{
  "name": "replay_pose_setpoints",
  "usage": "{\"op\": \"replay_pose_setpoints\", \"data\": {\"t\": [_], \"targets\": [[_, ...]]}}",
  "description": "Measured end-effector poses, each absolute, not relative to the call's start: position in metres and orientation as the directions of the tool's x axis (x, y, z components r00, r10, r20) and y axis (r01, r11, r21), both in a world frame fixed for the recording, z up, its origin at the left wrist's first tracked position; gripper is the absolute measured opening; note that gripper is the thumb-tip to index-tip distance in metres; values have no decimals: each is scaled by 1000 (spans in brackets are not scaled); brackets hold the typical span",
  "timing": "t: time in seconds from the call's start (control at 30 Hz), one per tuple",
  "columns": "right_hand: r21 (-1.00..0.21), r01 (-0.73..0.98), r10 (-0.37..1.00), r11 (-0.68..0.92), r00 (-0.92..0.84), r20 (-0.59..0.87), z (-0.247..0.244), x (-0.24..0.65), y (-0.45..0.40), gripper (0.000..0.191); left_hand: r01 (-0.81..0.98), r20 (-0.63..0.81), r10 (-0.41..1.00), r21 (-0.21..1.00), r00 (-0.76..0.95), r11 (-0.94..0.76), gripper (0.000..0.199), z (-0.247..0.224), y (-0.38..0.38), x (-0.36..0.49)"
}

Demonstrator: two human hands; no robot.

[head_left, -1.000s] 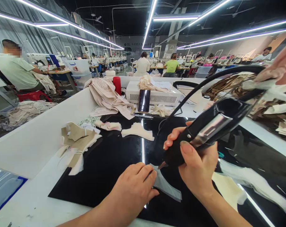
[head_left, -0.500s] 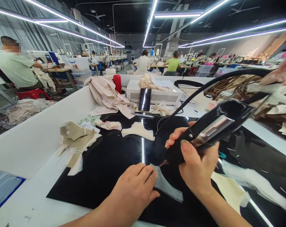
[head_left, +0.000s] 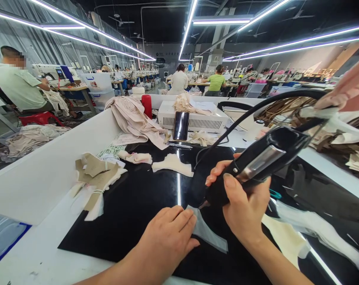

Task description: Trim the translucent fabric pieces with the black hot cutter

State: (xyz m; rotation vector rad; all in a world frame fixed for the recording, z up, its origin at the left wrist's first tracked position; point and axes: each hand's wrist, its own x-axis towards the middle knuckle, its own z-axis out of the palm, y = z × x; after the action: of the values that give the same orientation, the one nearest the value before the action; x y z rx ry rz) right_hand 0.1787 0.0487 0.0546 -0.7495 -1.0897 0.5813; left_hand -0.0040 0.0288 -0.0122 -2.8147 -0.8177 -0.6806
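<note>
My left hand (head_left: 171, 233) lies on a strip of sheer white mesh fabric (head_left: 210, 233), pressing its upper end to a glossy black board (head_left: 132, 221). Its fingers are stretched out close together, the thumb apart. My right hand (head_left: 244, 202) is wrapped round a thick black corded handheld cutter (head_left: 262, 158) with a silver lever. The tool is tilted, its pointed metal tip down at the mesh's upper edge, just right of my left fingertips. A cream fabric piece (head_left: 286, 237) and more white mesh (head_left: 318, 225) lie right of my right forearm.
Behind are a cut cream piece (head_left: 173, 164), a tied bundle of beige pieces (head_left: 98, 174), a phone (head_left: 181, 126) leaning on a white vented box (head_left: 209, 122), and a red thread cone (head_left: 146, 106). A black cable (head_left: 247, 114) arches behind the cutter. Co-workers sit farther off.
The cutter and my right hand have shifted very slightly left. My left hand and the mesh strip stay almost in place.
</note>
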Motion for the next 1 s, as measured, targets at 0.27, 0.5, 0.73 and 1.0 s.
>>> {"op": "replay_pose_setpoints", "data": {"t": [0.27, 0.5, 0.73, 1.0], "targets": [[-756, -99, 727, 647, 380, 572, 60, 175, 52, 33, 532, 461, 481, 23, 746, -847, 45, -15, 30, -3], [-775, -113, 754, 621, 355, 553, 54, 170, 53, 32, 532, 441, 486, 22, 755, -846, 43, -19, 32, -2], [-777, -139, 763, 614, 355, 540, 55, 167, 57, 28, 538, 447, 493, 31, 746, -842, 42, -18, 31, -1], [-772, -164, 765, 614, 364, 531, 52, 162, 61, 28, 535, 451, 490, 32, 746, -844, 44, -18, 32, -1]]}}
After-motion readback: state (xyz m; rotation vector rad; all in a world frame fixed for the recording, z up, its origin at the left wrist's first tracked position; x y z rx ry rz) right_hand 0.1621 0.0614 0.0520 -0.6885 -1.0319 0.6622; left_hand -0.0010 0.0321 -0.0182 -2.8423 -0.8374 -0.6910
